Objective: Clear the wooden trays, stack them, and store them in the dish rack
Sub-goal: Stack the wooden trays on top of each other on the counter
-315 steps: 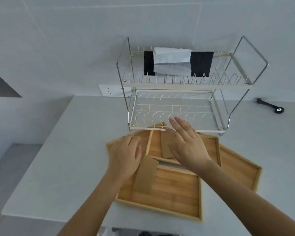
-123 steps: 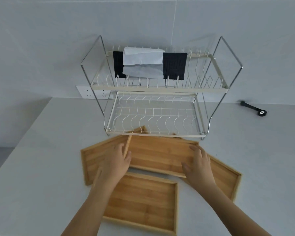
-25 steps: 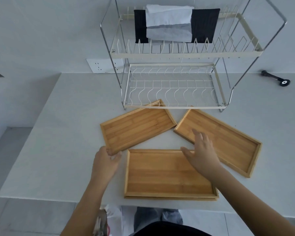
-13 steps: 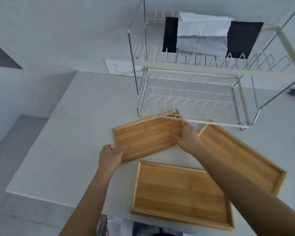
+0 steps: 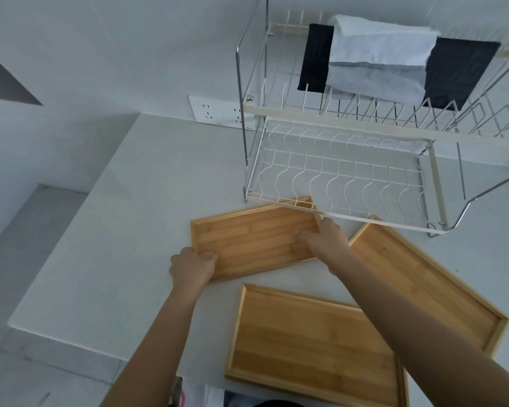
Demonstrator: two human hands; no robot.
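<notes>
Three empty wooden trays lie on the white counter in front of the dish rack. My left hand grips the near-left corner of the left tray. My right hand holds that tray's right end, thumb inside it. The tray's far corner pokes under the rack's lower shelf. A second tray lies at an angle to the right, partly under my right forearm. The near tray sits at the counter's front edge; it looks like two stacked.
The rack's top shelf holds a black cloth and a folded white cloth. A wall socket is left of the rack. The counter's left edge drops to the floor. Bare counter lies left of the trays.
Over the last second both hands left the near tray and closed on the left tray's two ends. The view has swung left and closer to the rack.
</notes>
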